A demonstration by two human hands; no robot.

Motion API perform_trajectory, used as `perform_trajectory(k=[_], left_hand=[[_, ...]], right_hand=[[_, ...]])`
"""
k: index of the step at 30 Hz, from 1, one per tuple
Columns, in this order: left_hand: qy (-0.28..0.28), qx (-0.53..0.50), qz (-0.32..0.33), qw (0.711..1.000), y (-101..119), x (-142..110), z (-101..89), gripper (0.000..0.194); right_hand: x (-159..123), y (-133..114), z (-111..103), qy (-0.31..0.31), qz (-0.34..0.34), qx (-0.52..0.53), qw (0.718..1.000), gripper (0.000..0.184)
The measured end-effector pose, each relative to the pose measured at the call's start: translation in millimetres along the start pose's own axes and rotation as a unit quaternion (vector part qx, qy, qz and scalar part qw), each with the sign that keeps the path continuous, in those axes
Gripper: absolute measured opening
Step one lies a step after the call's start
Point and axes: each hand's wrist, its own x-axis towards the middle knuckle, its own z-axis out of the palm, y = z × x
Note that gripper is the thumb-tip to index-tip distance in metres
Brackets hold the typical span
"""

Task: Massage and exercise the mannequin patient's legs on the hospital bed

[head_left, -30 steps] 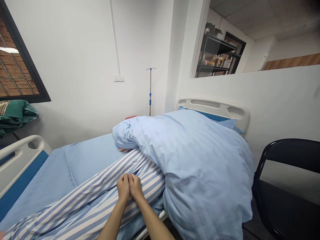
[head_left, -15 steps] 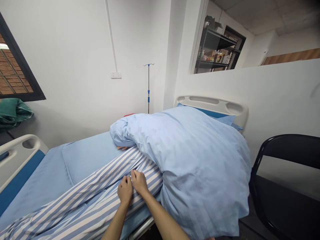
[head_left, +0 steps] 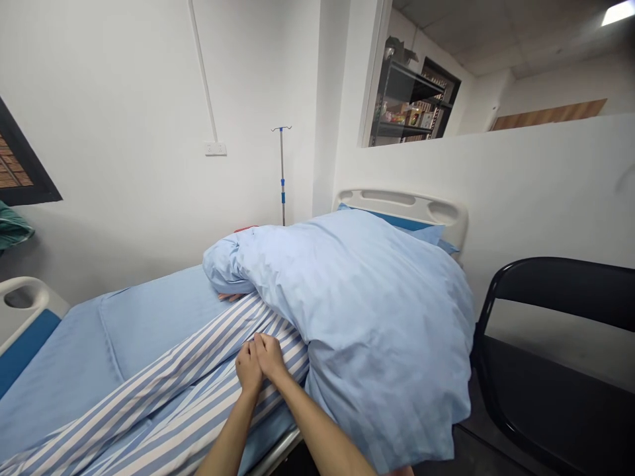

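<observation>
My left hand (head_left: 249,367) and my right hand (head_left: 269,356) are side by side, both closed with fingers curled, and they touch. They sit over the upper part of blue-and-white striped trousers (head_left: 193,370) on a figure lying on the bed. The fingertips point away from me, so whatever is between them is hidden. A light blue quilt (head_left: 347,284) is heaped over the figure's upper body, just right of my hands. From under its left edge, a few fingers (head_left: 230,297) of the lying figure stick out.
The bed has a blue sheet (head_left: 143,324), a headboard (head_left: 449,215), a footboard (head_left: 37,297) and a metal side rail (head_left: 278,453). A black chair (head_left: 550,370) stands to the right. An IV pole (head_left: 282,168) is behind the bed, near the wall.
My hands have come together, closing the small gap between them. The view has turned slightly to the right. The quilt and trousers look much the same.
</observation>
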Motion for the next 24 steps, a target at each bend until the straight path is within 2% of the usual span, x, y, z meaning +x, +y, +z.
perform_trajectory(k=[3,9,12,15,18,21,24], left_hand=[[-0.019,-0.013,0.007,1.0,0.1,-4.5,-1.0,0.034],[-0.008,-0.023,0.0,1.0,4.3,-2.6,0.4,0.031],[-0.013,-0.083,-0.015,0.996,19.4,2.6,5.7,0.033],[-0.009,-0.146,0.012,0.989,37.9,6.1,13.9,0.032],[-0.019,-0.134,0.018,0.991,42.1,5.9,21.5,0.033],[-0.037,-0.076,0.019,0.996,33.2,4.1,25.6,0.031],[-0.053,-0.054,0.026,0.997,27.3,1.5,26.7,0.029]], right_hand=[[5.8,2.4,-13.5,-0.012,-0.054,-0.079,0.995,0.042],[8.9,17.2,-17.7,0.026,-0.042,-0.111,0.993,0.045],[8.8,22.3,-16.4,0.036,-0.037,-0.067,0.996,0.044],[12.3,25.1,-18.6,0.052,-0.024,0.023,0.998,0.044],[16.1,24.2,-21.6,0.064,-0.002,0.068,0.996,0.045],[18.4,18.3,-27.4,0.051,-0.006,0.012,0.999,0.045],[21.7,11.9,-38.1,0.019,-0.052,-0.1,0.994,0.042]])
